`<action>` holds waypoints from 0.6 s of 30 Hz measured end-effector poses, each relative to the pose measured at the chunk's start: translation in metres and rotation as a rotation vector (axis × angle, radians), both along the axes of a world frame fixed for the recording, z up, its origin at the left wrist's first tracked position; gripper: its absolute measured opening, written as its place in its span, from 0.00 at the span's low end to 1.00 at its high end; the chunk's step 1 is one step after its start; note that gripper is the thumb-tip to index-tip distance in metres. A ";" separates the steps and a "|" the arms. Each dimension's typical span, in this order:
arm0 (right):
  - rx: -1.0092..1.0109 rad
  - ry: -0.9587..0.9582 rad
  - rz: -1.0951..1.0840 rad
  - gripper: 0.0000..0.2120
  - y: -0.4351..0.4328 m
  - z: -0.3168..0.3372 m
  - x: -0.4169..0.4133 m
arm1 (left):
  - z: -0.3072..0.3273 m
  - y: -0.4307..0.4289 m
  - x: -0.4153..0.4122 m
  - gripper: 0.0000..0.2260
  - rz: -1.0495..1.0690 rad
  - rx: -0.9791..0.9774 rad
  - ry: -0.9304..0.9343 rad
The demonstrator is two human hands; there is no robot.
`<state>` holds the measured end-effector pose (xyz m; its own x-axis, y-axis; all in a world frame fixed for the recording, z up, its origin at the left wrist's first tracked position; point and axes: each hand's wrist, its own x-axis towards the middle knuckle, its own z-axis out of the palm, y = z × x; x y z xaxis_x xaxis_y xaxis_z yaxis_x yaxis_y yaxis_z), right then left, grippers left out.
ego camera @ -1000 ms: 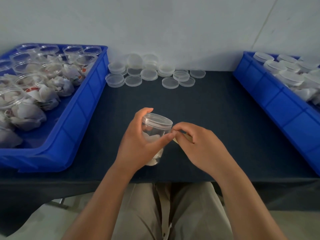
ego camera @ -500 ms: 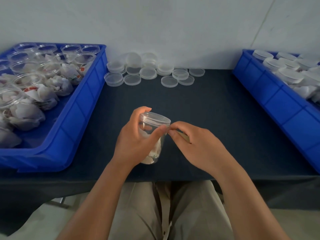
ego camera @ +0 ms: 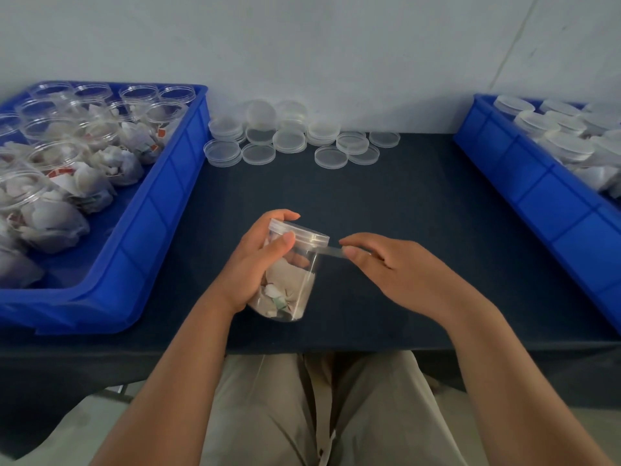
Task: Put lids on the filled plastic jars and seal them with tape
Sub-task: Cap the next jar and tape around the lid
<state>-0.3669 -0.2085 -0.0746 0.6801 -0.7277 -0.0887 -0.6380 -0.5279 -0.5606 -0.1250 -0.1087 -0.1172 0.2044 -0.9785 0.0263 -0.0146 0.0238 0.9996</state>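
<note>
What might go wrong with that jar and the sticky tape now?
The tape stretched from the lid to the right hand might twist or stick to itself. The left hand holds the jar tilted near the front edge of the table, so a slip may drop it off.

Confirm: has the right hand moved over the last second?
Yes. The right hand has pulled right, toward the right blue bin, off the jar; a tape strip now spans the gap.
</note>
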 end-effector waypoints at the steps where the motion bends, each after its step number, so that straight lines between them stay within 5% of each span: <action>1: -0.013 -0.005 -0.004 0.23 0.000 -0.002 0.002 | -0.002 -0.001 0.001 0.29 -0.045 0.005 0.042; 6: -0.065 -0.044 0.023 0.28 0.007 -0.013 0.014 | -0.015 -0.005 -0.001 0.42 -0.180 0.048 0.260; 9: -0.074 -0.074 0.028 0.29 0.014 -0.015 0.018 | -0.020 -0.006 0.000 0.39 -0.149 0.056 0.248; 18: -0.181 -0.136 -0.097 0.26 0.036 -0.016 0.020 | 0.001 0.017 -0.003 0.15 0.197 -0.061 -0.468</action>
<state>-0.3472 -0.1723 -0.0902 0.6030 -0.7860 0.1366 -0.6156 -0.5673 -0.5471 -0.1284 -0.0915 -0.1158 0.3372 -0.9166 0.2149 -0.4704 0.0337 0.8818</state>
